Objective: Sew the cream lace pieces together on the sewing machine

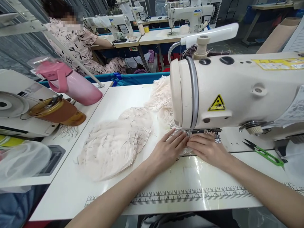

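While a heap of pale lace pieces (114, 142) lies on the counter (71, 186) to the left, the left hand (167, 150) and right hand (206, 148) press flat, fingers extended and gripping nothing, on the lace under the sewing machine (237, 91) needle, so stitching looks mid-way.

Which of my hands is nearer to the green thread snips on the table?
Right. The right hand lies flat by the presser foot, with the green thread snips off to its right on the table. The left hand sits beyond it, farther left.
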`<state>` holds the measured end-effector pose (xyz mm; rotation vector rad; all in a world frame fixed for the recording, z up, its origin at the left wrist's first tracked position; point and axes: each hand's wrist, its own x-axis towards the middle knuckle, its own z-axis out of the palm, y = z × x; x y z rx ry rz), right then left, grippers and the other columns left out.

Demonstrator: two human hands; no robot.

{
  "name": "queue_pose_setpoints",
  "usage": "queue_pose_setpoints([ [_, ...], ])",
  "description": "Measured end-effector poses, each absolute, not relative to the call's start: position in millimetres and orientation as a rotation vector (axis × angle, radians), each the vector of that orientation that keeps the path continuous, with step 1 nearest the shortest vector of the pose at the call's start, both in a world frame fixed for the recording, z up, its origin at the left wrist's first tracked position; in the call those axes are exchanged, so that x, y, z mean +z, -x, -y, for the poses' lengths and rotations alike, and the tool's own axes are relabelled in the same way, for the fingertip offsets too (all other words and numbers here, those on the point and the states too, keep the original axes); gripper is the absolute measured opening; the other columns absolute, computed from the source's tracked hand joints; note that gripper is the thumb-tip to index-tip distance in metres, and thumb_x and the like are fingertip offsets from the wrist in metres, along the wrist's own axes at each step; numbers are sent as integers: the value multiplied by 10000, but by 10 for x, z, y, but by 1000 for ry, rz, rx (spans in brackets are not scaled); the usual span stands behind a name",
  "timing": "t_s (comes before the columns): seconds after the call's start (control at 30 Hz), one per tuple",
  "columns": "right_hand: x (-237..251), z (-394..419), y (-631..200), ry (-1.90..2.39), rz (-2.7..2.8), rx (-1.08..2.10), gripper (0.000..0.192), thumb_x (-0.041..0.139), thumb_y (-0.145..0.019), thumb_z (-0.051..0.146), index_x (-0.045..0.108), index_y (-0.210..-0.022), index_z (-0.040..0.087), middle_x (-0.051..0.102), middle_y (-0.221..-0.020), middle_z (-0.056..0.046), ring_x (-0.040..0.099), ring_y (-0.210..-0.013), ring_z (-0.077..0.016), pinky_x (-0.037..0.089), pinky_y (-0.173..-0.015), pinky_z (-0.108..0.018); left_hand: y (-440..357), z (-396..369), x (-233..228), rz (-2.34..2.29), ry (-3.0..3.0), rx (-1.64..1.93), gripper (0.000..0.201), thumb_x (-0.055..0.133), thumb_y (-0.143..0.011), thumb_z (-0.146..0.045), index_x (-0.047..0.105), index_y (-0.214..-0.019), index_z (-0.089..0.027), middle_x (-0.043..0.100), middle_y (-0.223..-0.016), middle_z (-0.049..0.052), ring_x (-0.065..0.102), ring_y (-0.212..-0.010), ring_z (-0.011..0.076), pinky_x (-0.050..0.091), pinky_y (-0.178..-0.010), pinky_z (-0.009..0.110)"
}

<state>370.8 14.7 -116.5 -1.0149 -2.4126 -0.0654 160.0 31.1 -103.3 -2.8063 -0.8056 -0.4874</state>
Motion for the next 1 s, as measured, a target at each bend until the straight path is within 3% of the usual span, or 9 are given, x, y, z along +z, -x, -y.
queue_pose_setpoints([
  [0.27,-1160,-145,-3682,1015,2430,-74,258,432,-927,138,671,-939,234,695,-878,-11,591,-914,-142,446,-819,-288,-1563,-353,-1068,856,2929,-393,464,362,-855,-56,526,-1288,-89,541,-1342,89,482,-1273,245,313,-1131,463],
  [0.63,-1173,-177,-3688,981,2393,-73,196,478,-916,146,661,-908,216,677,-868,-16,595,-859,-138,443,-783,-279,-1582,-334,-1050,936,2915,-377,466,363,-873,-89,500,-1318,-119,527,-1357,78,472,-1283,231,231,-1163,489],
  [0.87,-1131,-200,-3751,1047,2428,-118,221,444,-930,168,652,-877,217,682,-912,-6,600,-795,-114,427,-707,-259,-1631,-302,-1075,946,2878,-383,411,401,-931,-231,512,-1305,-103,523,-1357,116,469,-1282,258,249,-1148,507],
  [1.0,-1126,-195,-3770,1049,2364,-244,207,457,-927,182,659,-907,218,696,-929,13,608,-801,-119,424,-775,-279,-1653,-289,-1086,944,2833,-425,405,396,-940,-244,521,-1296,-97,545,-1335,116,483,-1269,261,275,-1138,497],
])
